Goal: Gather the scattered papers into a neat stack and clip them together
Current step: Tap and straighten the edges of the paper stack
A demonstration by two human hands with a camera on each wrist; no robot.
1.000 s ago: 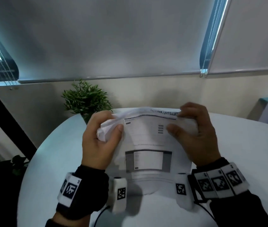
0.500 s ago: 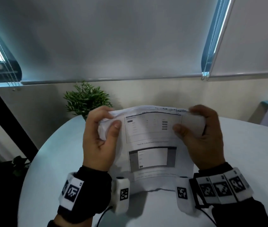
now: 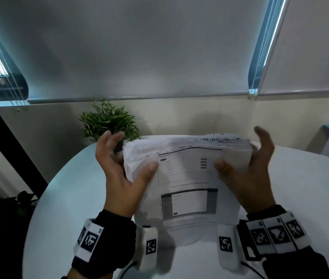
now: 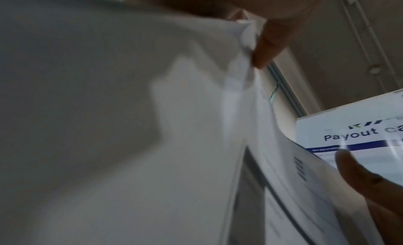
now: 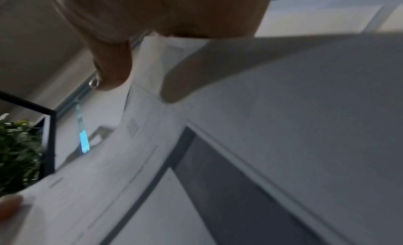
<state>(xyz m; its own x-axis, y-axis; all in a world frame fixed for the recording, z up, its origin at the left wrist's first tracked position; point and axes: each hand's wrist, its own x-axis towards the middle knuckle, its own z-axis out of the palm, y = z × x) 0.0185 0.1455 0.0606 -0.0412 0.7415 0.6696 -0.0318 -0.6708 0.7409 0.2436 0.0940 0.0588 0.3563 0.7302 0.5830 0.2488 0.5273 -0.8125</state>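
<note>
A thick stack of printed papers [image 3: 187, 178] stands on its lower edge on the round white table [image 3: 300, 198], leaning toward me. My left hand [image 3: 128, 156] is at its left side, thumb on the front sheet, fingers spread and lifted off the edge. My right hand [image 3: 244, 152] mirrors it on the right, thumb pressing the front sheet and fingers straight beside the edge. The sheets' top edges are slightly uneven. The papers [image 4: 152, 128] fill the left wrist view, and the front sheet [image 5: 283, 128] fills the right wrist view. No clip is in sight.
A small green potted plant [image 3: 109, 121] stands at the table's far edge, just behind my left hand. Window blinds and a wall lie beyond. A printed banner [image 4: 353, 135] shows in the left wrist view. Bare tabletop lies to the right of the stack.
Both hands have let go of the stack's top corners and spread their fingers, with only the thumbs still on the front sheet. The crumpled left corner has flattened out.
</note>
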